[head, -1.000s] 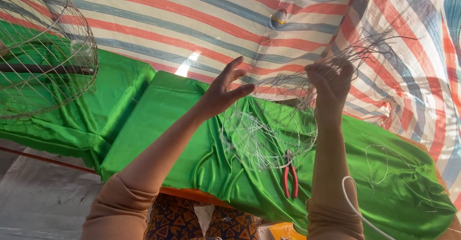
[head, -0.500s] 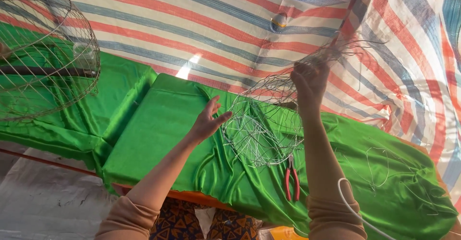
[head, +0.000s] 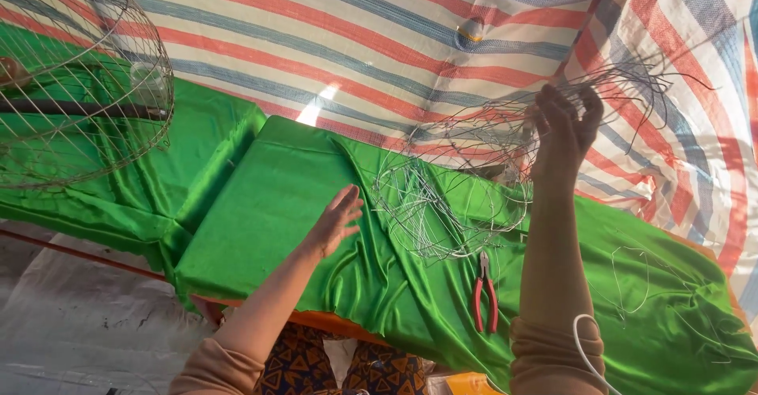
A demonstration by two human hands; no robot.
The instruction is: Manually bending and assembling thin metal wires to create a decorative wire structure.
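My right hand [head: 564, 126] is raised and closed on the gathered wires of a half-built wire basket frame [head: 466, 182], which hangs down to the green cloth [head: 268, 205]. Loose wire ends fan out to the right above the hand. My left hand [head: 335, 221] hovers flat and open, fingers apart, just over the green cloth to the left of the wire frame, holding nothing. Red-handled pliers [head: 485, 294] lie on the cloth below the frame, next to my right forearm.
A finished round wire basket [head: 79, 87] stands at the far left on another green-covered surface. A striped red, blue and white tarp [head: 355, 39] forms the backdrop. Bent wire loops [head: 632, 276] lie on the cloth at right. A white cable [head: 584, 347] runs by my right sleeve.
My left hand has dropped from beside the wire frame down to just above the green cloth. My right hand has kept its hold on the wires.
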